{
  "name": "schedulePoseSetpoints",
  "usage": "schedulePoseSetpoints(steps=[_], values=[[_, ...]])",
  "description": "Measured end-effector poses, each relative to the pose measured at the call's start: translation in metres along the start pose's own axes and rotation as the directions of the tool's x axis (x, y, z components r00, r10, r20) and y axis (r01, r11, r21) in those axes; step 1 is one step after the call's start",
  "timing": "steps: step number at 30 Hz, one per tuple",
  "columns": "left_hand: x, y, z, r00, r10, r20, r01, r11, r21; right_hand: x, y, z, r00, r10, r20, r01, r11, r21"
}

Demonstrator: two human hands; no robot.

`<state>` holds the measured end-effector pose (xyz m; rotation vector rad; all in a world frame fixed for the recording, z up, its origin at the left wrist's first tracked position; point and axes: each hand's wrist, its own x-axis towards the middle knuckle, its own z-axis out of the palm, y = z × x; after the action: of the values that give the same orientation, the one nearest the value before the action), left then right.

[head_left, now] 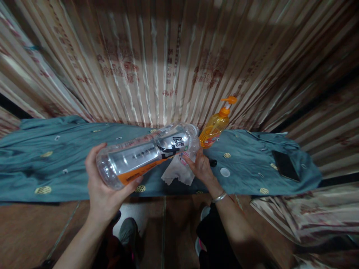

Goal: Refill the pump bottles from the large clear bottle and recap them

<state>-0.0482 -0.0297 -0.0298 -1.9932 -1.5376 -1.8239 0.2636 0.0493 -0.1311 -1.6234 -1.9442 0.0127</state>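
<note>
A large clear plastic bottle (137,157) with a silver and orange label lies tilted in the air, its base to the left and its neck to the right. My left hand (105,183) is wrapped round the base end. At the neck end, my right hand (200,166) is closed against the bottle, thumb in front; its other fingers are partly hidden. Just behind this hand stands an orange pump bottle (214,129) of yellow liquid. A pale scalloped-edged cloth or tissue (179,172) lies under the bottle's neck.
A teal patterned cloth (75,164) covers the long surface. To the right lie a white round cap (224,172), a small black object (213,163) and a dark phone (285,165). Pleated curtains (146,67) hang close behind. Shoes (129,231) show on the tiled floor.
</note>
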Motion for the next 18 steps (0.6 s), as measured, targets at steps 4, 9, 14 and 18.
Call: schedulePoseSetpoints(steps=[4, 9, 14, 18], values=[[0.0000, 0.0004, -0.0015, 1.000, -0.017, -0.001, 0.017, 1.000, -0.008, -0.0029, 0.0028, -0.0017, 0.999, 0.020, 0.025, -0.021, 1.000, 0.014], [0.0001, 0.0003, -0.0005, 1.000, -0.028, 0.000, 0.028, 0.999, -0.017, -0.0041, 0.0025, -0.0006, 0.999, 0.015, 0.031, -0.016, 0.999, 0.028], [0.0001, 0.0014, 0.0000, 1.000, -0.031, 0.005, 0.031, 0.999, -0.011, -0.0011, -0.0011, 0.0048, 0.997, 0.076, 0.022, -0.077, 0.996, 0.046], [0.0002, 0.0036, -0.0008, 1.000, -0.023, 0.001, 0.023, 1.000, 0.000, 0.0002, -0.0036, 0.0034, 0.994, 0.108, 0.013, -0.109, 0.991, 0.080]])
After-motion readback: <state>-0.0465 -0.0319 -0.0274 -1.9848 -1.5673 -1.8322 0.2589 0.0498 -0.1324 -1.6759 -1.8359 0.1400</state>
